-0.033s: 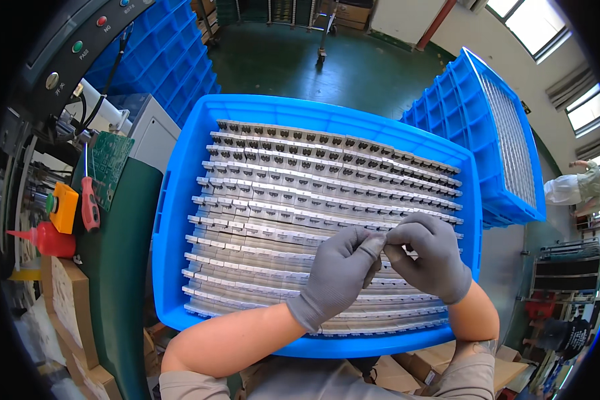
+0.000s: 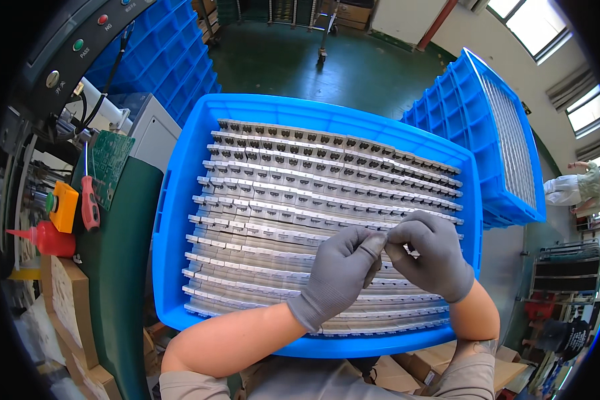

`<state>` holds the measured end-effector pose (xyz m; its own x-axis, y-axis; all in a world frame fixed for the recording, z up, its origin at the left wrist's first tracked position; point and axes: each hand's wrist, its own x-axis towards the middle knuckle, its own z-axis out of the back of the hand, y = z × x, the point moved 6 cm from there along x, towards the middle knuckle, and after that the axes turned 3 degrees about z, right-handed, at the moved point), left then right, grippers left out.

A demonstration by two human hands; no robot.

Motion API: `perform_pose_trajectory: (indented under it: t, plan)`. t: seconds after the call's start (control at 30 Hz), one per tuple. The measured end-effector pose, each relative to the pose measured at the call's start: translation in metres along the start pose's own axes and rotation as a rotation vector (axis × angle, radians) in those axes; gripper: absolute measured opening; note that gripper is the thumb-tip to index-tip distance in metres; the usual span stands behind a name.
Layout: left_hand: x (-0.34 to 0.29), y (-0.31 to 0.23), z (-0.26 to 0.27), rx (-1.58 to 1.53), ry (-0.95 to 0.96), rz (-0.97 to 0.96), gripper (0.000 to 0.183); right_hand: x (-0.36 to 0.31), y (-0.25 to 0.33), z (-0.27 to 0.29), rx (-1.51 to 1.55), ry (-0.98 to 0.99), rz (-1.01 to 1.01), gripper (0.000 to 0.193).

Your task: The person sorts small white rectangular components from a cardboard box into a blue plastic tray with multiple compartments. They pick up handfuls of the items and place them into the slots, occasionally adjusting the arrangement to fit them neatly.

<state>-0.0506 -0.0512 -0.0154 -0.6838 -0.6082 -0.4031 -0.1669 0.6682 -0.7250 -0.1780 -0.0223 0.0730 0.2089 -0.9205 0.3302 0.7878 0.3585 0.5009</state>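
Note:
My left hand [image 2: 340, 272], in a grey knit glove, is closed with thumb and fingers pinched together. Its tips meet those of my right hand [image 2: 435, 257], gloved alike and also pinching. Whatever is between the fingertips is hidden or too small to name. Both hands hover over the right-hand part of a big blue plastic crate [image 2: 280, 105]. Long rows of small light-grey parts [image 2: 273, 195] fill it, packed edge to edge, with dark pieces showing along the far rows. My hands and forearms cover some of the near rows.
At left, a red-handled screwdriver [image 2: 90, 205], a green circuit board [image 2: 110, 167], a yellow button box [image 2: 64, 208] and a red squeeze bottle [image 2: 52, 239] sit beside a machine. Another filled blue crate [image 2: 473, 127] stands right, stacked blue crates [image 2: 157, 57] far left. A person [image 2: 575, 187] is at far right.

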Motion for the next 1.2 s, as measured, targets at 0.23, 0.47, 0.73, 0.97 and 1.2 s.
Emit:
perform_pose_trajectory:
  t: [0.23, 0.47, 0.73, 0.97, 1.2]
  plan:
    - [-0.005, 0.004, -0.012, -0.147, 0.082, 0.134, 0.025, 0.049, -0.056, -0.022, 0.019, -0.070, -0.149, 0.006]
    - [-0.007, 0.007, -0.014, -0.065, 0.104, 0.105, 0.024, 0.063, -0.094, -0.054, -0.059, -0.096, -0.244, 0.011]
    - [-0.007, 0.007, -0.013, 0.008, 0.091, 0.074, 0.025, 0.062, -0.098, -0.061, -0.093, -0.086, -0.228, 0.012]
    - [-0.007, 0.008, -0.011, -0.044, 0.102, 0.094, 0.028, 0.063, -0.080, -0.056, -0.189, -0.100, -0.154, 0.011]
    - [-0.005, 0.005, -0.004, -0.091, 0.055, 0.111, 0.057, 0.058, -0.070, -0.043, -0.203, -0.154, -0.016, 0.014]
